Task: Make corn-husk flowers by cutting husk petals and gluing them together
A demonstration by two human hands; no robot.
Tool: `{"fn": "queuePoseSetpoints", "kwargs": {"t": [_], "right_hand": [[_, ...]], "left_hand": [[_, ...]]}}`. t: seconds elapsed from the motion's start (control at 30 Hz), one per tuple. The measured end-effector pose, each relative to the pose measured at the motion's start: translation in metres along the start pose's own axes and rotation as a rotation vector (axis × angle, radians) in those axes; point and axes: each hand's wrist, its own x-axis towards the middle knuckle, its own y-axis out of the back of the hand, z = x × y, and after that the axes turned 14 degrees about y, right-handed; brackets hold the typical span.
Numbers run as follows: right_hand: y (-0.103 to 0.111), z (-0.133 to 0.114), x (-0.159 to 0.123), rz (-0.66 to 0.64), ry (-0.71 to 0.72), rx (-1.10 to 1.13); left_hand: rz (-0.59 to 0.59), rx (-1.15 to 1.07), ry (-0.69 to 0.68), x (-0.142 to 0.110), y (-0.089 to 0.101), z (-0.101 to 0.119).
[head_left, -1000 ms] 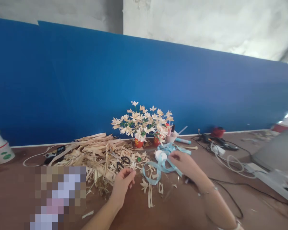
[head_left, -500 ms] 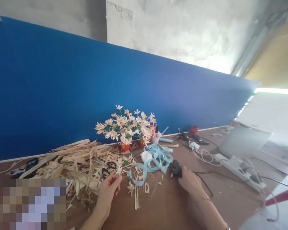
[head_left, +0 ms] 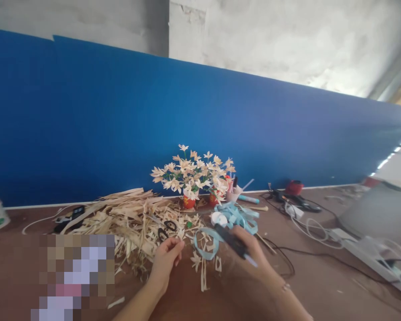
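Near 7 o'clock, the left hand (head_left: 168, 254) is half curled, thumb drawn toward the index finger, the left forearm (head_left: 139, 298) slanting toward 1 o'clock. At 5 o'clock, the slightly blurred right hand (head_left: 250, 245) keeps a closed grip, the right forearm (head_left: 284, 303) angled toward 10 o'clock.

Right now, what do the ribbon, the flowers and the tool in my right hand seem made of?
Ribbon: probably thin, smooth fabric, falling in loose loops; sheen is hard to judge. Flowers: likely dried plant husk, matte and pale, much like the loose shreds nearby. Tool in your right hand: probably hard plastic, dark and smooth-looking, though blur leaves that open.
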Motion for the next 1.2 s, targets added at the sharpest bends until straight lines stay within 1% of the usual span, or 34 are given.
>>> {"fn": "queuePoseSetpoints", "kwargs": {"t": [0.07,0.13,0.23,0.33,0.5,0.8,0.97,1.2], "right_hand": [[-0.019,-0.014,0.016,-0.097,0.100,0.101],[-0.035,-0.020,0.026,-0.154,0.156,0.150],[-0.051,-0.016,0.032,-0.167,0.169,0.177],[-0.059,-0.009,0.030,-0.146,0.147,0.203],[-0.064,-0.005,0.027,-0.139,0.135,0.240],[-0.064,-0.005,0.029,-0.150,0.118,0.264],[-0.064,-0.004,0.028,-0.142,0.127,0.266],[-0.061,-0.004,0.027,-0.181,0.119,0.244]], "left_hand": [[0.003,-0.026,0.005,-0.001,-0.001,0.001],[0.007,-0.053,0.011,-0.002,-0.001,0.002],[0.006,-0.088,0.029,-0.003,-0.003,0.004],[0.002,-0.109,0.048,-0.002,-0.005,0.006],[-0.001,-0.115,0.049,-0.002,-0.006,0.005],[0.008,-0.091,0.070,-0.004,-0.004,0.006],[0.006,-0.077,0.060,-0.006,-0.005,0.007],[-0.002,-0.076,0.060,-0.005,-0.005,0.005]]}}
